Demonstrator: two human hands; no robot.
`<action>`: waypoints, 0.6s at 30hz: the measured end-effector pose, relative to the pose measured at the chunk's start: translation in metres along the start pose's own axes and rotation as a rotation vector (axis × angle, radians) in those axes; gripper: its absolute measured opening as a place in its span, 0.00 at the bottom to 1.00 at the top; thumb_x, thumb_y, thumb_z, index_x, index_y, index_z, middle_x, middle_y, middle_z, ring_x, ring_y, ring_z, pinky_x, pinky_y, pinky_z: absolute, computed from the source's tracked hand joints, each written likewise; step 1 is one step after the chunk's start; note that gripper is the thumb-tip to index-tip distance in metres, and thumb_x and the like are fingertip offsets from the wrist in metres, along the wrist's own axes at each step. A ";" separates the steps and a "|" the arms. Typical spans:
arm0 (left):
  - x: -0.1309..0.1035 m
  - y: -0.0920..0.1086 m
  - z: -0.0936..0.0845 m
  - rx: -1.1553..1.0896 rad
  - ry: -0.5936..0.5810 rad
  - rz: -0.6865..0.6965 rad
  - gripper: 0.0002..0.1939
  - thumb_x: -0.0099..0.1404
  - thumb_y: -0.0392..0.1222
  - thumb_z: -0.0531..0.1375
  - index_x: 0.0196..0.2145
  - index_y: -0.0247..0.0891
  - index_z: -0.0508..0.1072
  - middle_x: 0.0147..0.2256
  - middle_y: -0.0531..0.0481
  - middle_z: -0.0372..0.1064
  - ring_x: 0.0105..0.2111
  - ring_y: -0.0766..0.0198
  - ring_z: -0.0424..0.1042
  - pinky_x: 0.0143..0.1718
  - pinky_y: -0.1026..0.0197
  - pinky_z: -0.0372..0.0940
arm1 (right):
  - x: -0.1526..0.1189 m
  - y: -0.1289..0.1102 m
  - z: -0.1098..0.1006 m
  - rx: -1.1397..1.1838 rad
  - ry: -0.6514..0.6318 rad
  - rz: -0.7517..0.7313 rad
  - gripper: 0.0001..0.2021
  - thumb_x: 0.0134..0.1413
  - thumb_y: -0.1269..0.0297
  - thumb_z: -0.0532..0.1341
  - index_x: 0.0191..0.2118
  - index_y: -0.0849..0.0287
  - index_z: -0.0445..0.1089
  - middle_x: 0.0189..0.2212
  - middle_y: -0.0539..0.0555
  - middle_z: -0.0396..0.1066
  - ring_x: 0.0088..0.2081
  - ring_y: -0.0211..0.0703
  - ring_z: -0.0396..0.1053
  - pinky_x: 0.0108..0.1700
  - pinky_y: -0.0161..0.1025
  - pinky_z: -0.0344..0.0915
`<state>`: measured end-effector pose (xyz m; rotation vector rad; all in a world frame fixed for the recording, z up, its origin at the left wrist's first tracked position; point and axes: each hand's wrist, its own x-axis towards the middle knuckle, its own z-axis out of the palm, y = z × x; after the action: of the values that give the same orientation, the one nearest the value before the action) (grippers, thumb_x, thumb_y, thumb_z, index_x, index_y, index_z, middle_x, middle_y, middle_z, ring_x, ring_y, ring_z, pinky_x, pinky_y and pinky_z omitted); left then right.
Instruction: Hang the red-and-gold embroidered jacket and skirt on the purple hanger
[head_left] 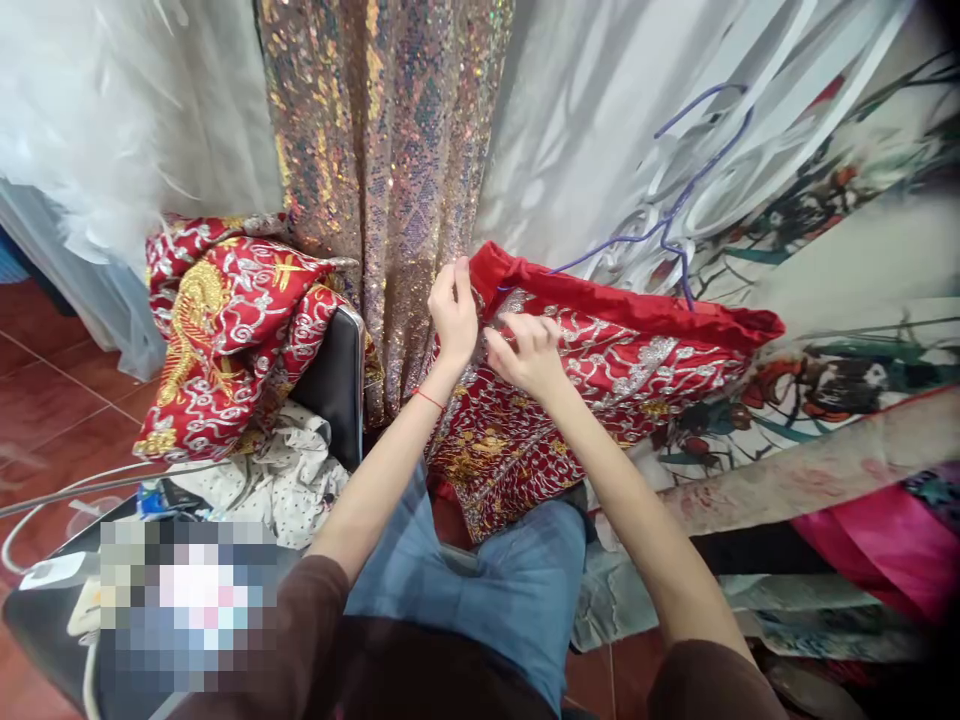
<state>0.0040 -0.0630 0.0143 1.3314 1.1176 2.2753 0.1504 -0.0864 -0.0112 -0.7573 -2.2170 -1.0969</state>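
My lap [517, 580] is carrying the red embroidered garment [570, 400] under my hands. Left of them, a black chair [337, 385] is bearing a second red garment [225, 340].

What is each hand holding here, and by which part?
Both the left hand and right hand pinch the red embroidered garment near its upper left edge, beside the plain red lining. Whether a needle is held is too small to tell.

1 head-worn camera looks forward and steeply down from close above the person's lap [480, 590], facing hanging fabrics [390, 150] just ahead.
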 end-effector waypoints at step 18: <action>-0.020 0.013 -0.012 0.259 -0.125 0.015 0.21 0.75 0.52 0.40 0.44 0.42 0.70 0.46 0.43 0.73 0.51 0.55 0.66 0.59 0.44 0.53 | 0.026 -0.006 0.001 0.084 -0.223 -0.047 0.18 0.67 0.72 0.46 0.40 0.61 0.74 0.38 0.62 0.71 0.44 0.47 0.64 0.48 0.48 0.60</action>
<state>0.0068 -0.0888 0.0079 1.5572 1.3983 2.0785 0.1280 -0.0821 0.0027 -0.8299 -2.4617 -0.9748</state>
